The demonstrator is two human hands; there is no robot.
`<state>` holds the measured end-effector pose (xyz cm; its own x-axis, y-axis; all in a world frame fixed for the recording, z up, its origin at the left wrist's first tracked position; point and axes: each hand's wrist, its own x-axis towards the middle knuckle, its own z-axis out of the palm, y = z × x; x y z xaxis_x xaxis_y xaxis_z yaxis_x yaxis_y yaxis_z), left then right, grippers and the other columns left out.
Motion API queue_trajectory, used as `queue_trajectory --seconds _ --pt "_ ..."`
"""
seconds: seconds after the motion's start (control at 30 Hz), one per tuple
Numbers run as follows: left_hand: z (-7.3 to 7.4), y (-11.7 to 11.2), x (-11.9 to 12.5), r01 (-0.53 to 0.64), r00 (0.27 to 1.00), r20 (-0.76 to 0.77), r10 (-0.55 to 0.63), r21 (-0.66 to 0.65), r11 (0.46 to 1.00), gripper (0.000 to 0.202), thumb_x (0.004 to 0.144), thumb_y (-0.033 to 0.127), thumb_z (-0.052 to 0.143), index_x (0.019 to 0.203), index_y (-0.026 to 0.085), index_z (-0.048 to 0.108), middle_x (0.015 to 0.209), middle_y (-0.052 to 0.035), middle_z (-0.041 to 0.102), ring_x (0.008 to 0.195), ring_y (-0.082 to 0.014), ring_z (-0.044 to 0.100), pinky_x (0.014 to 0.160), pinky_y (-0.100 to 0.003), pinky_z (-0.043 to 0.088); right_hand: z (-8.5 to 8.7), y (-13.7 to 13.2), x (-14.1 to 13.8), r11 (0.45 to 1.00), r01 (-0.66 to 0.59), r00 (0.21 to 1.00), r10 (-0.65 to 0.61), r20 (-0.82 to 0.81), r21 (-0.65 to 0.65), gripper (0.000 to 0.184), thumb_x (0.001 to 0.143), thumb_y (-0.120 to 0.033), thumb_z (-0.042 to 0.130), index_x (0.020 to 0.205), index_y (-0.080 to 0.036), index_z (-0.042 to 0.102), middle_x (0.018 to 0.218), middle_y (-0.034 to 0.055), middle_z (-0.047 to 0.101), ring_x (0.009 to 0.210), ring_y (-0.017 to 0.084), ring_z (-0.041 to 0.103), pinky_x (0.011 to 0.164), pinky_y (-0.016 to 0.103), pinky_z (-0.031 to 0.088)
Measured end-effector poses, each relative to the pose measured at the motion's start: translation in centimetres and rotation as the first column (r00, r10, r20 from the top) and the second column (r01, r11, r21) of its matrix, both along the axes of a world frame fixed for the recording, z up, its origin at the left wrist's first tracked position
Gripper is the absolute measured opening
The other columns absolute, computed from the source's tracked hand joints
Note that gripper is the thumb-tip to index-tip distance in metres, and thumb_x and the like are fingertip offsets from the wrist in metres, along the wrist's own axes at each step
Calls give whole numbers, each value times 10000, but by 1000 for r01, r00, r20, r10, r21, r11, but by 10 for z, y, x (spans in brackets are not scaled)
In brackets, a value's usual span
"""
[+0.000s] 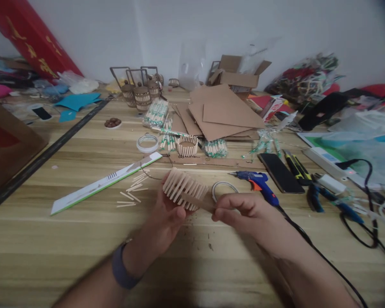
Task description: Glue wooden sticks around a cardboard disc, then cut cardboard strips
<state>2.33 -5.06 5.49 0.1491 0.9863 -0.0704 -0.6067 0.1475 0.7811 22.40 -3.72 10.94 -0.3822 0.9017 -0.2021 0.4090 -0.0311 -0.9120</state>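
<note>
My left hand is wrapped round a ring of short wooden sticks, tilted above the table. Between the thumb and fingers of my right hand is pinched the end of a brown cardboard strip, whose other end runs along the stick ring. Behind my right hand a roll of tape lies flat, partly hidden. Several loose sticks are scattered left of my left hand. A second stick ring stands upright farther back.
A blue glue gun with a trailing cable lies to the right, beside a black phone and yellow cutters. Cardboard sheets are stacked behind. A white-green strip lies left. Small lidded pots stand at the back.
</note>
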Motion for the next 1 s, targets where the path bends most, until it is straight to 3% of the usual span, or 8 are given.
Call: queue_trajectory --seconds 0.13,0.3,0.6,0.9,1.0 --pt "-4 0 0 -5 998 -63 7 32 999 975 518 592 931 1350 312 506 1149 -58 646 1168 -309 585 976 -437 491 -10 1 -4 998 -8 998 11 57 -56 341 779 -514 648 678 -190 687 649 4 573 637 147 460 597 287 332" --pt "-10 1 1 -24 995 -94 26 24 999 1027 489 622 926 1379 331 504 1156 -61 655 1225 -336 545 1007 -477 469 -12 2 -7 997 -19 997 25 77 -78 348 773 -523 629 680 -192 682 622 -7 512 625 146 423 593 290 318" --pt "-12 -1 1 -51 997 -48 52 8 999 1051 538 552 939 1435 333 438 1303 -87 588 1225 -328 555 1004 -461 480 -15 0 -10 995 -40 999 43 26 -91 308 781 -488 629 686 -198 666 650 -7 532 646 149 442 616 293 330" --pt "-13 -3 -1 -23 996 -88 28 49 999 879 671 582 858 1419 322 476 1255 -90 631 1220 -326 571 1028 -446 476 -16 -3 -10 998 -31 999 31 10 -60 290 796 -461 642 676 -197 665 643 -11 549 642 144 460 613 280 348" --pt "-12 -4 -1 -14 995 -100 19 44 999 873 658 606 853 1402 318 498 1227 -88 650 1237 -338 561 1036 -452 476 -16 -3 -10 999 -32 999 31 -15 -34 283 806 -448 649 674 -198 666 649 -10 565 644 143 469 614 276 357"
